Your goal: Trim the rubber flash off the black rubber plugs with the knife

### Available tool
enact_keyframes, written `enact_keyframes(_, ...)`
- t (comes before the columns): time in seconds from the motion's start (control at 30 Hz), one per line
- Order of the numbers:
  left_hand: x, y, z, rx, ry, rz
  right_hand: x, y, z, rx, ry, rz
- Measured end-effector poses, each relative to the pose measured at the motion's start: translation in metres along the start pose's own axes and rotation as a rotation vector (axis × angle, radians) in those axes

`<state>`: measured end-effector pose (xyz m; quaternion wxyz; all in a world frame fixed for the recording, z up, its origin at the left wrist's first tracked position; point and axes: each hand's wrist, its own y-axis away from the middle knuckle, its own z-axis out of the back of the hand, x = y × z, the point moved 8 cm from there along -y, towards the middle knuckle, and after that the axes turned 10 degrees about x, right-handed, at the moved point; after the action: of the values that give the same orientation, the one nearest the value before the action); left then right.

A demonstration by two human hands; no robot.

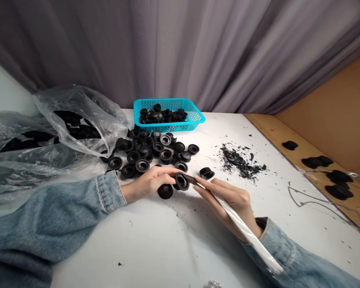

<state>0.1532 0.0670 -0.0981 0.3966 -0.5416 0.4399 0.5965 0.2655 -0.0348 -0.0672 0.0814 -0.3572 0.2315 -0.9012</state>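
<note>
Between the fingers of my left hand (151, 183) is a black ribbed plug (183, 182), its hollow round opening turned toward my right side. My right hand (228, 200) grips a knife (237, 220) with a long pale handle that looks wrapped. The knife's dark blade meets the plug's rim. Just below my left fingers lies another black plug (165, 191), domed side up. One more plug (207, 173) rests on the table beyond my right fingertips. A heap of similar plugs (142, 165) spreads out behind my left hand.
A blue basket (199, 118) with plugs in it stands at the back. Clear plastic bags (87, 148) holding black parts fill the left. Black shavings (241, 160) lie scattered at right. A bent wire (312, 202) and several black pieces (339, 192) lie near the wooden board (265, 124).
</note>
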Motion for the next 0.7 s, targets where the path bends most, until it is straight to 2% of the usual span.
enact_keyframes(0.1,0.0005,-0.0002,0.0001,-0.002,0.0,-0.009,0.0018,-0.0004,0.0012,-0.008,0.006,0.026)
enact_keyframes(0.27,0.0009,-0.0004,-0.003,0.037,0.032,-0.025,0.0048,-0.0032,-0.0002,0.07,0.019,0.024)
enact_keyframes(0.4,0.002,-0.0009,-0.006,0.08,0.074,-0.028,0.0069,-0.0032,0.0009,0.069,0.015,0.03)
enact_keyframes(0.7,0.0028,-0.0015,-0.0068,0.083,0.085,0.004,0.0062,-0.0027,-0.0016,0.049,-0.002,0.042)
